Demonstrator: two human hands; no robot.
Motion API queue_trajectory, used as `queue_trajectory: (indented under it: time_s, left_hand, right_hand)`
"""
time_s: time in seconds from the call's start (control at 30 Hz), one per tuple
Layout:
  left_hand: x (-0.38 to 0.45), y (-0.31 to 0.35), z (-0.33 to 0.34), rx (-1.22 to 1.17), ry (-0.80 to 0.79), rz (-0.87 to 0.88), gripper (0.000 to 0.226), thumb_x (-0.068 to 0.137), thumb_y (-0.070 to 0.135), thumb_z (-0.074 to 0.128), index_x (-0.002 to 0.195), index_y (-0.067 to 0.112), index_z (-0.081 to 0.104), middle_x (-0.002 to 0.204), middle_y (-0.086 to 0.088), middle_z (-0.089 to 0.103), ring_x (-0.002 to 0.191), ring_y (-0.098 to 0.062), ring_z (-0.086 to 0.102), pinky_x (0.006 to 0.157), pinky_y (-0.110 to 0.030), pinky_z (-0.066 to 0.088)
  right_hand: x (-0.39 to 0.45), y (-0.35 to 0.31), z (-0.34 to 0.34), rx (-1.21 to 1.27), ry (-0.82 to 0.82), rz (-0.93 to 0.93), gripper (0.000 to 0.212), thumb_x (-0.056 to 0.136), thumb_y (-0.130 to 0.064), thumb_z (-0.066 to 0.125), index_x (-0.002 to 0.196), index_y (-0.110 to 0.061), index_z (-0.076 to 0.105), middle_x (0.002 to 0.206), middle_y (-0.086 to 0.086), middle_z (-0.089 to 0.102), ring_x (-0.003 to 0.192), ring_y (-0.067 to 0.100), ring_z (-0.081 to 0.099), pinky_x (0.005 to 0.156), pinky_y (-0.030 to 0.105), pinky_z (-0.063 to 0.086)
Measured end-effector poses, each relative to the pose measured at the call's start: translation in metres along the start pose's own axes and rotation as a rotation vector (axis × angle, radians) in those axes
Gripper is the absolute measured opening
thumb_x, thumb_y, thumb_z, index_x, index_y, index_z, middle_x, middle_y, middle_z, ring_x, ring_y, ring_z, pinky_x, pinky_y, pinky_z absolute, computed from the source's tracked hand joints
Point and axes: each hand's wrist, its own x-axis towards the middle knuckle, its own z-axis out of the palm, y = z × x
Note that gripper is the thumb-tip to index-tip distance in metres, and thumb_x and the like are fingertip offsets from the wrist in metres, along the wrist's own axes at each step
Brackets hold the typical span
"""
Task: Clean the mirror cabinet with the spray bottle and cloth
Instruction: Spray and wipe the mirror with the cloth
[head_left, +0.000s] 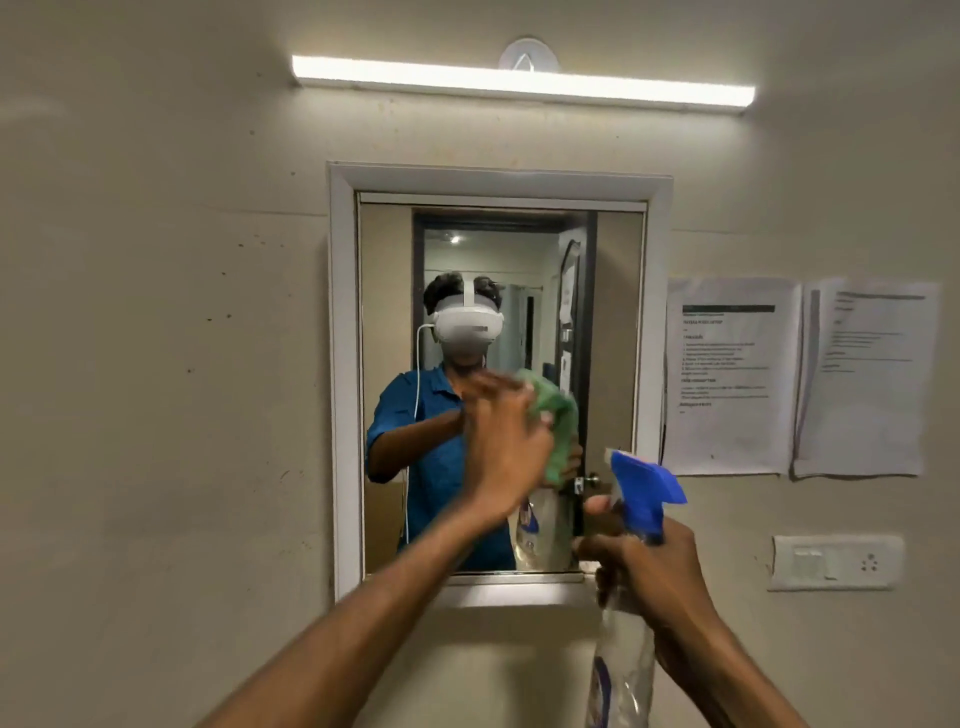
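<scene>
The mirror cabinet (344, 364) hangs on the wall ahead, white-framed, and its glass reflects a person in a blue shirt. My left hand (506, 447) grips a green cloth (558, 415) against the lower right part of the glass; the hand and cloth are motion-blurred. My right hand (644, 571) holds a clear spray bottle (623, 670) with a blue trigger head (647, 488) upright at the mirror's lower right corner, fingers curled round its neck.
A lit tube light (519, 83) runs above the cabinet. Two printed paper sheets (732, 374) are stuck to the wall to the right. A white switch and socket plate (836, 564) sits below them. Bare wall lies to the left.
</scene>
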Motion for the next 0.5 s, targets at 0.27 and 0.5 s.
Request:
queue_trajectory:
  time_s: [0.27,0.5]
  left_hand:
    - [0.125,0.040,-0.082,0.631,0.256,0.645,0.057,0.087,0.002,0.059,0.140,0.012,0.041,0.145,-0.008,0.043,0.134,-0.021,0.041,0.115,-0.029,0.023]
    - [0.143,0.012,-0.080,0.560,0.126,0.586,0.051,0.088,0.006,0.055,0.135,0.023,0.050,0.142,0.004,0.047,0.130,-0.016,0.046,0.104,-0.035,0.042]
  right_hand:
    - [0.050,-0.077,0.048,-0.047,-0.183,-0.097,0.019,0.080,-0.003,0.068,0.094,-0.016,0.073,0.098,0.014,0.074,0.074,0.014,0.070,0.057,0.025,0.056]
    - [0.093,-0.114,0.077,-0.076,-0.136,-0.092,0.020,0.080,-0.012,0.067,0.099,-0.007,0.071,0.101,0.021,0.074,0.078,0.028,0.066,0.073,0.044,0.057]
